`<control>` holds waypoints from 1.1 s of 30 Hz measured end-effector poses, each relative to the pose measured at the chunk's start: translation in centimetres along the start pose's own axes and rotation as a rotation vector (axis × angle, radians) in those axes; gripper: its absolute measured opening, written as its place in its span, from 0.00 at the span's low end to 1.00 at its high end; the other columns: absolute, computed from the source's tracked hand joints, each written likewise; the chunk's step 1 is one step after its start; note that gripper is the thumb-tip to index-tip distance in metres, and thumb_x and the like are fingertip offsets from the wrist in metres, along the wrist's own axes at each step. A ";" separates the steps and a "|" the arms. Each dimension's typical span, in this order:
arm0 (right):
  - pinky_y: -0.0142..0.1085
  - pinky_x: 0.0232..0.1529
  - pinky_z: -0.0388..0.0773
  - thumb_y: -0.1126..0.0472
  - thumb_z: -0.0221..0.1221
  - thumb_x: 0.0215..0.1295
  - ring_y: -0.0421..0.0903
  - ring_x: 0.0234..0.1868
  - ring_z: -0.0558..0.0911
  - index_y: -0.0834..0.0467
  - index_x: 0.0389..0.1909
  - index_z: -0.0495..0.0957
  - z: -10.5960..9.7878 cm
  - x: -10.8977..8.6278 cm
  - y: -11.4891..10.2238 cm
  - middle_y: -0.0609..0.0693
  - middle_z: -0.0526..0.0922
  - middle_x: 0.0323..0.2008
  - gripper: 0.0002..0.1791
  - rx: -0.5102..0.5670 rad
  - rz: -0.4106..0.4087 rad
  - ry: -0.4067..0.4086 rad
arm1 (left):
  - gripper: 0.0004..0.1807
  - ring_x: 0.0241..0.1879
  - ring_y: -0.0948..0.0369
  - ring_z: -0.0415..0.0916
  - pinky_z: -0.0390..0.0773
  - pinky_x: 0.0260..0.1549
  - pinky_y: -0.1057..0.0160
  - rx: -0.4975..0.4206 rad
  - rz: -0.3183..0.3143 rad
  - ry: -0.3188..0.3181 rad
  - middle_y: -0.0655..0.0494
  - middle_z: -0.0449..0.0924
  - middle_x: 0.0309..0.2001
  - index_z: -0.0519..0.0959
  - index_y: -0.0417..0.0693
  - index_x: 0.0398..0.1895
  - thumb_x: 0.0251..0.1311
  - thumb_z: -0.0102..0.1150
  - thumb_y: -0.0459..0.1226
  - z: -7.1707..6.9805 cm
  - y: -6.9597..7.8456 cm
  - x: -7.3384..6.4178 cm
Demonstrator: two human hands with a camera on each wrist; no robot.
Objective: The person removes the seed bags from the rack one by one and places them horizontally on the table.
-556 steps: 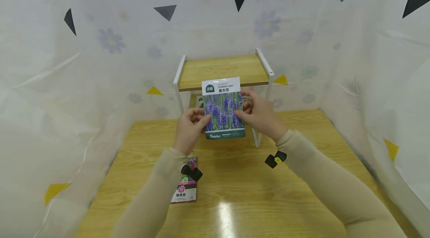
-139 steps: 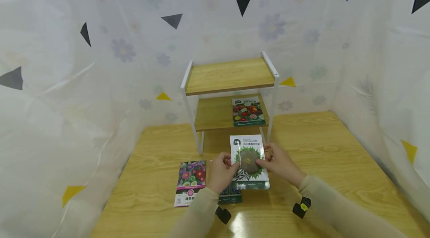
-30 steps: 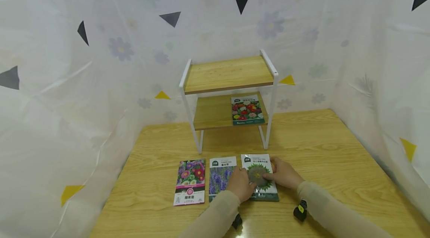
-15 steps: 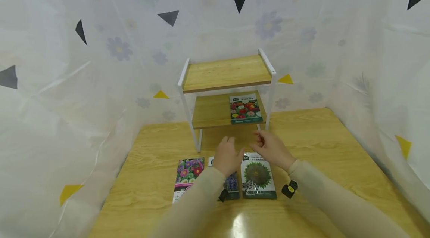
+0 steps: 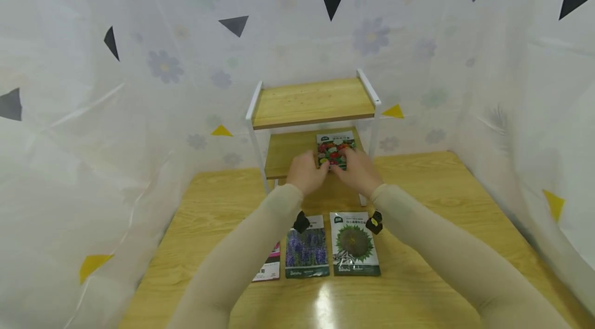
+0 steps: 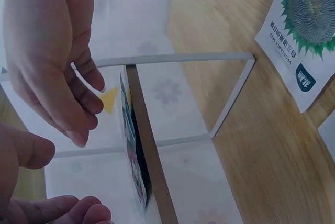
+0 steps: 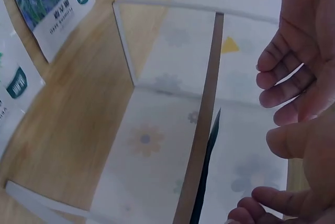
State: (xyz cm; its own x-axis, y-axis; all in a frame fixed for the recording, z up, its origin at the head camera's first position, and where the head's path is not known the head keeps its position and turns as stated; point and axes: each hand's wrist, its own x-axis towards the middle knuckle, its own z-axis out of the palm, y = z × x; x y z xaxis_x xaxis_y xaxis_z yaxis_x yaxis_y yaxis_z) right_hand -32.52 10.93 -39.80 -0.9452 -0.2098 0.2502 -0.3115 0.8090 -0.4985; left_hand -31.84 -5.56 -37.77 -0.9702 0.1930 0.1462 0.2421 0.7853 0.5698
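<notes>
A seed packet with red and mixed flowers [image 5: 335, 138] lies on the middle board [image 5: 288, 151] of a small two-tier shelf. My left hand [image 5: 306, 173] is over its left lower side and my right hand [image 5: 360, 170] over its right lower side, thumbs close together in the head view. In the left wrist view the packet [image 6: 133, 148] lies along the board, and a gap shows between it and the fingers. From the right wrist, its dark edge [image 7: 208, 164] also stands apart from the fingers. Both hands hold nothing, fingers loosely bent.
On the table before the shelf lie a lavender packet [image 5: 307, 254] and a sunflower packet [image 5: 354, 244] side by side. A pink-banded packet [image 5: 269, 268] is mostly hidden under my left sleeve. The upper board [image 5: 313, 102] overhangs the middle one; white legs [image 5: 257, 156] flank it.
The sunflower packet, held earlier, now lies on the table right of the lavender one. Both hands have let go of it and moved forward to the red-flower packet on the shelf.
</notes>
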 end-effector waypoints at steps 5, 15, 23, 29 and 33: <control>0.57 0.55 0.70 0.47 0.54 0.69 0.66 0.57 0.72 0.73 0.57 0.71 -0.4 1.7 -0.3 0.70 0.74 0.55 0.32 -0.049 0.066 -0.026 | 0.22 0.36 0.53 0.79 0.79 0.34 0.59 0.037 0.003 -0.025 0.45 0.80 0.43 0.78 0.37 0.48 0.70 0.46 0.47 -0.1 0.5 1.7; 0.56 0.60 0.63 0.46 0.48 0.68 0.69 0.60 0.61 0.77 0.59 0.63 -0.3 5.0 -0.4 0.74 0.62 0.59 0.37 -0.062 0.255 -0.095 | 0.21 0.41 0.51 0.76 0.77 0.42 0.56 0.203 -0.080 -0.036 0.44 0.80 0.43 0.80 0.41 0.30 0.70 0.41 0.43 1.0 0.4 5.4; 0.56 0.62 0.54 0.45 0.47 0.68 0.67 0.61 0.60 0.76 0.60 0.65 -0.3 5.7 0.1 0.72 0.65 0.58 0.37 -0.124 0.342 -0.115 | 0.20 0.43 0.52 0.78 0.78 0.42 0.57 0.220 -0.132 -0.025 0.47 0.81 0.45 0.80 0.40 0.44 0.70 0.41 0.44 3.1 -0.3 7.2; 0.58 0.65 0.50 0.42 0.47 0.68 0.66 0.61 0.62 0.72 0.59 0.69 0.3 6.0 0.5 0.68 0.69 0.58 0.37 -0.215 0.363 -0.138 | 0.20 0.42 0.52 0.79 0.79 0.41 0.56 0.198 -0.163 -0.030 0.46 0.82 0.42 0.81 0.41 0.35 0.68 0.43 0.45 3.4 -0.8 6.8; 0.57 0.65 0.52 0.42 0.49 0.66 0.65 0.60 0.62 0.72 0.57 0.71 0.7 6.3 1.0 0.66 0.72 0.56 0.36 -0.245 0.356 -0.120 | 0.21 0.45 0.52 0.78 0.77 0.47 0.56 0.187 -0.180 -0.029 0.47 0.82 0.43 0.81 0.41 0.35 0.68 0.45 0.48 3.6 -0.8 6.5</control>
State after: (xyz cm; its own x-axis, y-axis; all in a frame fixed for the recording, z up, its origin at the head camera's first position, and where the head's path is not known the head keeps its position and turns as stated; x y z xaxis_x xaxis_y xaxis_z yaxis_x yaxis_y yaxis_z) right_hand -38.85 9.99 -39.32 -0.9985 0.0550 -0.0071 0.0544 0.9456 -0.3209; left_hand -38.36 -2.83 -40.20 -0.9980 0.0550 0.0308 0.0629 0.9029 0.4252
